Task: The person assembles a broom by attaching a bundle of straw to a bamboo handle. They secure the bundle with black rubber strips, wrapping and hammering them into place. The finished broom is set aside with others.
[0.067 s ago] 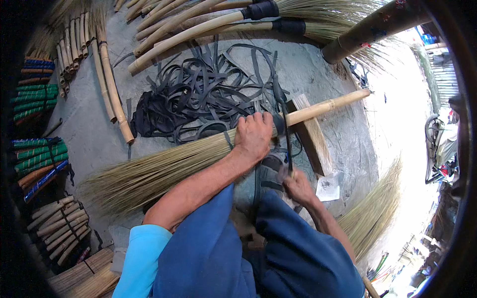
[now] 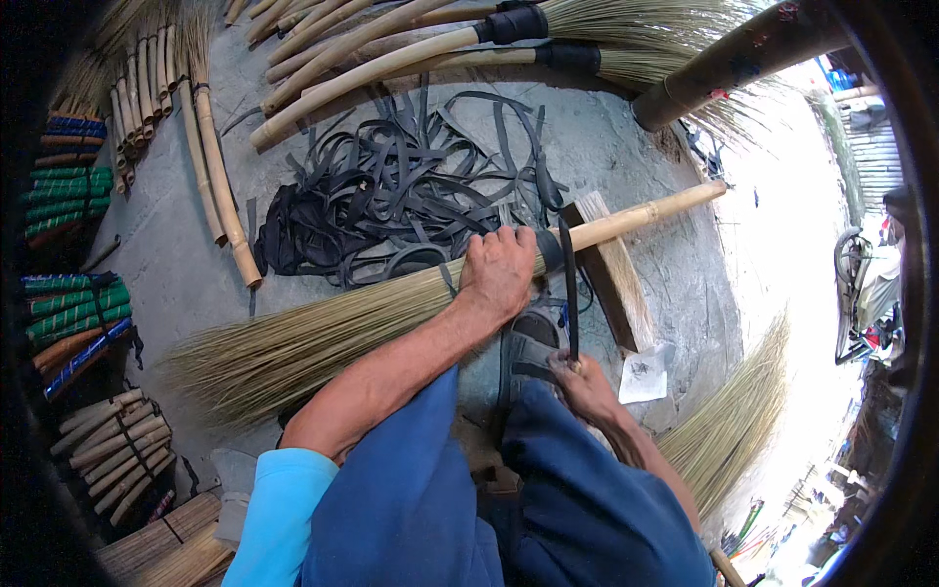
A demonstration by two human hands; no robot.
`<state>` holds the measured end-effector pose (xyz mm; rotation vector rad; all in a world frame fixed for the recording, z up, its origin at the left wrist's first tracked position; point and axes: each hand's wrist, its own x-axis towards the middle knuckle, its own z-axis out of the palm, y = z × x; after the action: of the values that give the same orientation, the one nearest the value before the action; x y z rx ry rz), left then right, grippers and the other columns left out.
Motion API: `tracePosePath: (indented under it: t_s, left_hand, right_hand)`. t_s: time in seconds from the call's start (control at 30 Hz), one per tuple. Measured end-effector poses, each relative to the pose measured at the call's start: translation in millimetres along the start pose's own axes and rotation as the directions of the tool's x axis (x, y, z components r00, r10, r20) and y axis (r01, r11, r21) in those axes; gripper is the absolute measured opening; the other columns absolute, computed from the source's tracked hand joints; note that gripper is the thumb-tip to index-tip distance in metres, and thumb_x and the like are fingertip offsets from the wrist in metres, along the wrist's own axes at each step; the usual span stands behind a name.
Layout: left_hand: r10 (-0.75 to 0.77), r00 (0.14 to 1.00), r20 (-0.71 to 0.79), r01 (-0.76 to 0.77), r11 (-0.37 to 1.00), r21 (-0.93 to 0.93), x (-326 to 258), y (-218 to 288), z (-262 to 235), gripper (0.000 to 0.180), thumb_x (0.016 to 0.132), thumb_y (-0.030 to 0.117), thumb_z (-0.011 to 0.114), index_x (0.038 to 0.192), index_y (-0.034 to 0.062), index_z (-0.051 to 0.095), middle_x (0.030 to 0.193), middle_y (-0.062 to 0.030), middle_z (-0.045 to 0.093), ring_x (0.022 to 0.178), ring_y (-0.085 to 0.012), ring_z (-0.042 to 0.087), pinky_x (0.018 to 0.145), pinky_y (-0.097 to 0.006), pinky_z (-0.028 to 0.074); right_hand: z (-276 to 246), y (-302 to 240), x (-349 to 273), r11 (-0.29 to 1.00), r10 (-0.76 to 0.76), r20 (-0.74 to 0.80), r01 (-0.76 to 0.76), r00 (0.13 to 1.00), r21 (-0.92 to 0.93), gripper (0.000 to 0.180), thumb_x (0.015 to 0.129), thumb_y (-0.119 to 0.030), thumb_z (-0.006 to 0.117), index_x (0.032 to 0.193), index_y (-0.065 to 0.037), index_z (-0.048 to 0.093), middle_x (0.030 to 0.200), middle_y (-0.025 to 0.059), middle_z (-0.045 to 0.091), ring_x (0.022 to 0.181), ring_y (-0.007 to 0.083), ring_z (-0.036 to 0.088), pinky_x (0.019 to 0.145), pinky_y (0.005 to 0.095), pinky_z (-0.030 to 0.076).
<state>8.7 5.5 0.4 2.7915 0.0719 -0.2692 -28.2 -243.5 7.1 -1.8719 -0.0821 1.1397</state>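
A broom (image 2: 333, 323) lies across in front of me. Its straw fans out to the left and its bamboo handle (image 2: 655, 208) points right. Closed round the straw beside the black binding (image 2: 550, 249) is my left hand (image 2: 497, 272). A black rubber strip (image 2: 572, 303) runs from the handle just right of that binding straight down to my right hand (image 2: 585, 383). The right fingers are pinched on its lower end, above my knee. Under the handle stands a wooden block (image 2: 616, 284).
Loose black strips (image 2: 391, 186) lie tangled on the floor beyond the broom. Finished brooms (image 2: 509, 24) lie at the back, near a thick bamboo post (image 2: 738, 64). Bundled sticks (image 2: 122, 445) line the left side. More straw (image 2: 734, 421) and a paper scrap (image 2: 644, 374) are at right.
My right hand has come down a little toward me, and the strip in it now looks straighter. The left hand holds its place on the broom.
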Motion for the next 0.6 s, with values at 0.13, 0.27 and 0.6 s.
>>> tracePosePath:
  t_s: [0.13,0.27,0.6]
  left_hand:
    - [-0.048,0.993,0.11,0.062,0.99,-0.129,22,-15,-14,0.058,0.072,0.025,0.087,0.117,-0.0011,0.064,0.102,-0.0259,0.078,0.1,-0.0461,0.079,0.091,-0.059,0.061]
    - [-0.035,0.953,0.3,0.11,0.966,-0.235,35,-28,-35,0.061,0.073,0.03,0.086,0.124,-0.001,0.069,0.115,-0.0278,0.08,0.112,-0.048,0.078,0.098,-0.056,0.061]
    - [0.064,0.795,0.603,0.209,0.904,-0.372,79,-58,-24,0.07,0.062,0.044,0.098,0.116,0.0024,0.082,0.112,-0.019,0.084,0.103,-0.0331,0.08,0.089,-0.045,0.062]
  right_hand:
    - [-9,-81,-59,0.975,0.068,-0.135,-0.037,0.989,0.217,0.038,0.114,-0.03,0.066,0.141,-0.003,0.061,0.079,0.0,0.06,0.068,0.0086,0.058,0.06,0.0267,0.047]
    - [7,-69,-34,0.85,-0.474,-0.558,0.52,0.681,-0.088,0.039,0.115,-0.035,0.067,0.132,-0.001,0.064,0.096,0.0062,0.063,0.089,0.0151,0.062,0.079,0.0314,0.051]
    - [7,-52,-48,0.988,-0.151,-0.324,0.157,0.934,-0.006,0.034,0.113,-0.032,0.067,0.132,-0.004,0.068,0.088,0.0021,0.062,0.083,0.0123,0.059,0.076,0.0317,0.05]
